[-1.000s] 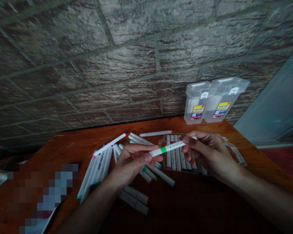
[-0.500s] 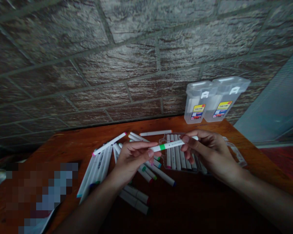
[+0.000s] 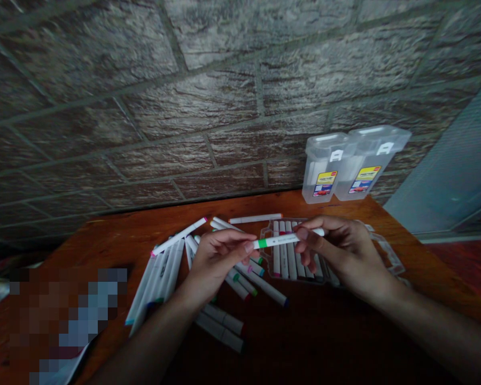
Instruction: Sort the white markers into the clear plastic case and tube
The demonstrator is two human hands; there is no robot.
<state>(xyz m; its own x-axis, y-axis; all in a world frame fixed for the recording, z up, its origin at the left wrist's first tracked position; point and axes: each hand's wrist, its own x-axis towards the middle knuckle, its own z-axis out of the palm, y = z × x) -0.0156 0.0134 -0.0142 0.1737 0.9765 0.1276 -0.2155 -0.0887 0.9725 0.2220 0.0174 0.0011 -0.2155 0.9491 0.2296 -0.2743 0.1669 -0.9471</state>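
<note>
A white marker (image 3: 278, 240) with a green band is held nearly level between my two hands, over the table. My left hand (image 3: 220, 256) pinches its left end between thumb and fingers. My right hand (image 3: 336, 243) grips it near the right end, whose tip sticks out past the fingers. Below and behind the right hand lies a clear plastic case (image 3: 267, 256) with a row of white markers (image 3: 292, 262) in it; the hand hides part of it. Loose markers with coloured ends (image 3: 264, 283) lie around and under my left hand.
Two upright translucent marker cases (image 3: 324, 166) with yellow labels stand against the stone-block wall (image 3: 224, 96) at the back right. One marker (image 3: 255, 218) lies crosswise near the back of the wooden table (image 3: 116, 235). A blurred-out object (image 3: 92, 315) is at the left.
The marker's left end has slipped deeper into my left hand's fingers, and the green band sits slightly further left. My right fingers have shifted a little along the barrel.
</note>
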